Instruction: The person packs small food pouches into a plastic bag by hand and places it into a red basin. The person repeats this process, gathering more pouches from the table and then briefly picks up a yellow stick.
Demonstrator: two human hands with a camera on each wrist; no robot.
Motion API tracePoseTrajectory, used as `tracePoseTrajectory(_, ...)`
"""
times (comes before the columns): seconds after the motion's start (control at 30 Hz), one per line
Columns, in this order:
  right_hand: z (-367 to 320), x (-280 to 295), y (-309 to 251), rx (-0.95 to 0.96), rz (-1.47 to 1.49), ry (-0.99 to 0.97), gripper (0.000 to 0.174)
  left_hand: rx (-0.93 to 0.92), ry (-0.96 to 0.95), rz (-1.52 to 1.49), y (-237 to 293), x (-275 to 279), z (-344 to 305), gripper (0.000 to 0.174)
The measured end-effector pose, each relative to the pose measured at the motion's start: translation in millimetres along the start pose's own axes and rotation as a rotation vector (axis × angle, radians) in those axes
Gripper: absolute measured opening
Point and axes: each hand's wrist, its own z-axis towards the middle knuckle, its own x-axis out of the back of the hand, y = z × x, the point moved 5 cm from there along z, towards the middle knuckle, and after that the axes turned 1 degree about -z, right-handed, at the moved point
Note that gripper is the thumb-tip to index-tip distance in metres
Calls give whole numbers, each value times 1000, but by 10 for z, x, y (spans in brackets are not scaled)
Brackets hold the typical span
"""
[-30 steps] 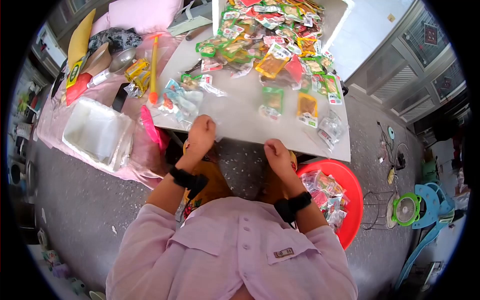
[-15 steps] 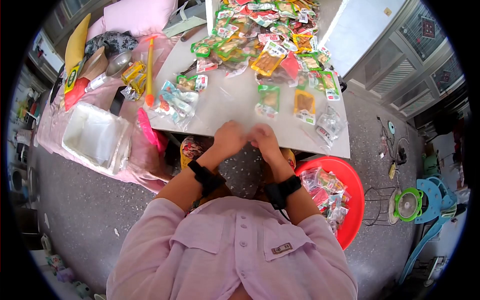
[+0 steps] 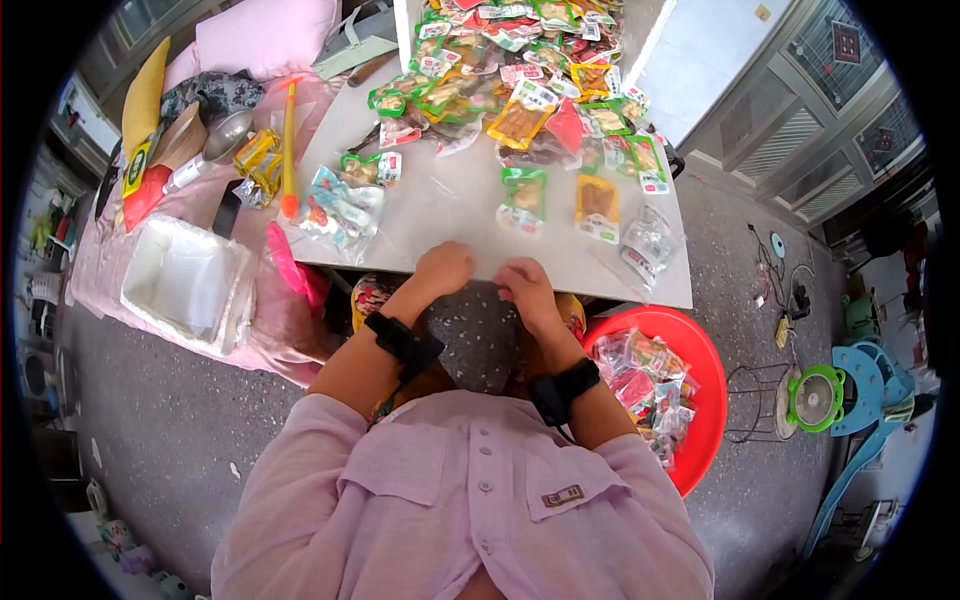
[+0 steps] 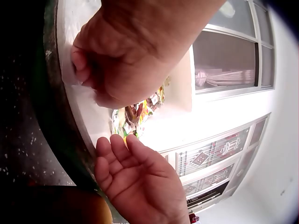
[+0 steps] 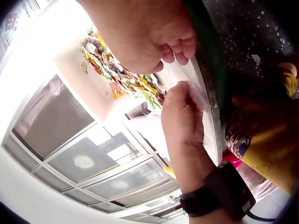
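Observation:
At the front edge of the pale table [image 3: 430, 225], my left hand [image 3: 445, 268] is curled, its fingers gripping a thin, whitish see-through plastic film [image 5: 200, 97] seen in the right wrist view. My right hand [image 3: 527, 288] is just beside it, fingers loosely bent and palm empty in the left wrist view. Beyond the hands lie a green-edged food packet [image 3: 522, 198] and a yellow-edged food packet [image 3: 597, 207]. Clear crumpled packaging [image 3: 648, 245] lies at the table's right. To the left are blue-and-white packs [image 3: 340, 208] beside a small green packet [image 3: 372, 168].
A large heap of food packets [image 3: 540, 60] spills from a white box at the back. On the floor at right stands a red basin [image 3: 708, 410] holding packets. A white foam box [image 3: 180, 275] and an orange-yellow stick [image 3: 289, 150] lie on pink cloth at left.
My left hand has moved right along the table's front edge, and my right hand has moved slightly left. They came together half a second ago and now stand a little apart.

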Motion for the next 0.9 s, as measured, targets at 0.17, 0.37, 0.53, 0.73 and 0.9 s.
tracePoseTrajectory(0.17,-2,-81,-26,-45,73,20,28,48,33,-171,-19,84,-19,21)
tracePoseTrajectory(0.37,116,-227,-63,-93,118,89,37,48,192,-434,44,118,-180,14)
tracePoseTrajectory(0.53,291,-290,-72,-10,113,65,25,-21,484,-392,122,149,-355,10)
tracePoseTrajectory(0.73,370,-258,-181,268,-428,122,15,-8,611,-381,29,160,-353,8)
tracePoseTrajectory(0.9,393,-314,-272,440,-644,66,18,25,444,-333,115,64,-285,10)
